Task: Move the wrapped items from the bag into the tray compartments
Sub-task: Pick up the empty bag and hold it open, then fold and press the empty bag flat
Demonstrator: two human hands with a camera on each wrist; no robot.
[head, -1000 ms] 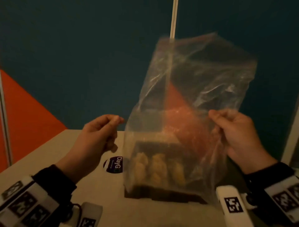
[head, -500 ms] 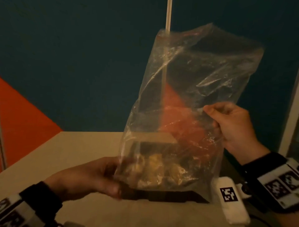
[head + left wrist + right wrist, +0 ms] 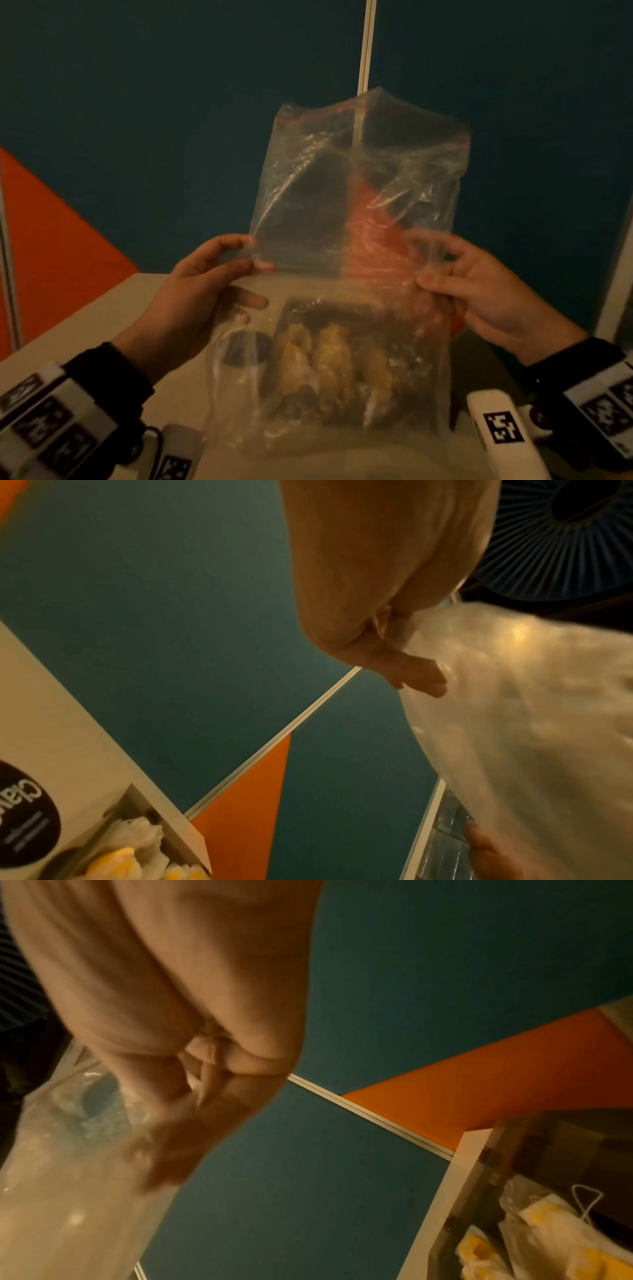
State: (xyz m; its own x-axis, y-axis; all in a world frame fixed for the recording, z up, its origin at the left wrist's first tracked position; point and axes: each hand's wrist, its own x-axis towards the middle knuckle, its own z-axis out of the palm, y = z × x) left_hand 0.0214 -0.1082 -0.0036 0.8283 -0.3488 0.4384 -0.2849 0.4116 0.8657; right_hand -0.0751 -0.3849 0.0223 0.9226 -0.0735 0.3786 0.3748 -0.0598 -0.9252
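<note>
Both hands (image 3: pixel 191 294) pinching clear crinkled bag (image 3: pixel 356 205) (red-edged), held upright

The left hand (image 3: pixel 383 593) pinches the clear bag (image 3: pixel 520 723) above the tray (image 3: pixel 192 840).

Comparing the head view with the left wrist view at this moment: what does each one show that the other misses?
Only the head view shows both hands, left hand and right hand, pinching the clear bag by its sides, its red-striped edge on top. Only the left wrist view shows the tray directly, unveiled by plastic, holding wrapped items, with a round dark sticker beside it. Both show the left hand gripping the bag, and the teal-and-orange wall.
</note>
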